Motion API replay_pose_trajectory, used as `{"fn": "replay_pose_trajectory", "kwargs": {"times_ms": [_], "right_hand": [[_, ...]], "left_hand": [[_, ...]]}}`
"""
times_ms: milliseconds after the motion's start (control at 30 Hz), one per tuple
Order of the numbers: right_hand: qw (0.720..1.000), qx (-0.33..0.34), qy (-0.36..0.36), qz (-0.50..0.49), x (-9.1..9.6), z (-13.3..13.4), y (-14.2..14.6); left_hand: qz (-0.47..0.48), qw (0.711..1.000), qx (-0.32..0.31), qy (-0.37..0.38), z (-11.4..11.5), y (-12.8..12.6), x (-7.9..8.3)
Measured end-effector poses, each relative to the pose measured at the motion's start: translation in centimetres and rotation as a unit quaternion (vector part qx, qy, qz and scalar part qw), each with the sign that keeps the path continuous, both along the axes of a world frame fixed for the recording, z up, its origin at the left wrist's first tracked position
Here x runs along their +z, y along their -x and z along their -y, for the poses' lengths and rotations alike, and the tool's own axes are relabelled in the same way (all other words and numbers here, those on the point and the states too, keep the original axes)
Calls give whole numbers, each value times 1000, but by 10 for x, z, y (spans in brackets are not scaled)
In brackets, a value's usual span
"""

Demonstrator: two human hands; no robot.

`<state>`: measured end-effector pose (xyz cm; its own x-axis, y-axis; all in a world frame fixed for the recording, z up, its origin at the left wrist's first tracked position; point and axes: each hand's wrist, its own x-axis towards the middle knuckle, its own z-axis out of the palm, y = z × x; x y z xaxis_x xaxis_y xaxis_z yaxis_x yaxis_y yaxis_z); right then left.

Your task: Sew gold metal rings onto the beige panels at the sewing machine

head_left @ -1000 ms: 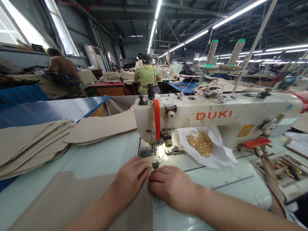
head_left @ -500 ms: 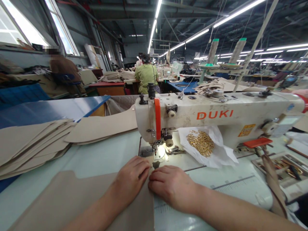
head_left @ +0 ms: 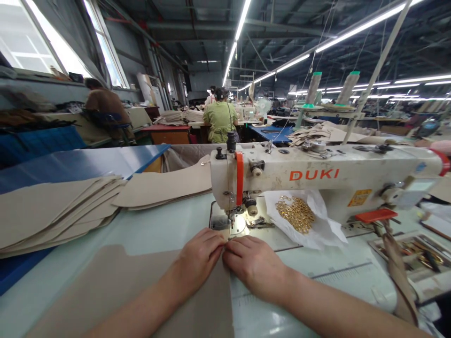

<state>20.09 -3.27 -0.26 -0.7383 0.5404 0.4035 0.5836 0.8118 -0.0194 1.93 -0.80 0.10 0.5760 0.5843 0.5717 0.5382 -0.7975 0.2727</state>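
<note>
Both my hands rest on a tan fabric piece (head_left: 116, 286) lying flat on the pale table, just in front of the needle of a white DUKI sewing machine (head_left: 317, 176). My left hand (head_left: 199, 260) presses down on the fabric's top right corner with fingers curled together. My right hand (head_left: 252, 265) sits beside it, fingertips pinched on the fabric's right edge. The two hands touch at the fingertips below the presser foot (head_left: 232, 220).
Stacks of cut tan pieces (head_left: 59, 211) lie at the left on a blue board. A white bag of gold metal rings (head_left: 296, 213) sits under the machine arm. A tool tray (head_left: 419, 251) is at the right. Other people work at tables behind.
My hands have slid the fabric edge a little closer to the presser foot. The view has shifted slightly to the left.
</note>
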Motion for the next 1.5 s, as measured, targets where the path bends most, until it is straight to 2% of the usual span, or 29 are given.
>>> {"fn": "replay_pose_trajectory", "kwargs": {"times_ms": [600, 833, 1067, 1233, 1500], "right_hand": [[1000, -4, 5, 23, 5, -5, 2], [998, -7, -6, 60, 10, -22, -7], [999, -27, 18, 38, 4, -35, -13], [999, -41, 29, 19, 1, -39, -14], [998, -56, 22, 36, 6, -43, -12]], "left_hand": [[-5, 1000, -6, -7, 4, 5, 2], [-3, 1000, -14, -17, -15, -4, -3], [-20, 999, -23, -18, -36, -9, -5], [-18, 999, -18, -22, -42, -10, -3], [-24, 999, -13, -21, -49, -8, -6]]}}
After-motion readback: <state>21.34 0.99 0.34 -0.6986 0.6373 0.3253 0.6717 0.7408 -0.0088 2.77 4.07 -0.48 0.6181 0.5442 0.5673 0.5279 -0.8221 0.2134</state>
